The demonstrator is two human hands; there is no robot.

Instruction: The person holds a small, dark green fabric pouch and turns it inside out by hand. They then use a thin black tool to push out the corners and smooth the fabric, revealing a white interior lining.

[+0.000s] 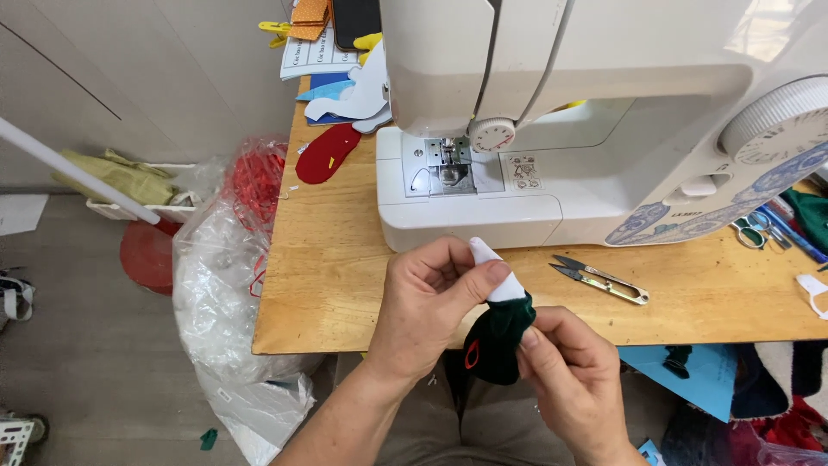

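Both forearms rise from the bottom edge of the view and meet just in front of the counter (345,285) edge. The left hand (427,302) is curled, palm turned toward the body, thumb and forefinger pinched together near that edge. The right hand (573,371) sits lower, just below the edge, fingers bent inward, thumb and fingertips closed in a pinch close beside the left hand.

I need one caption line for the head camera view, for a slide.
Both hands, left hand and right hand, pinch a dark green and white fabric piece before a white sewing machine.
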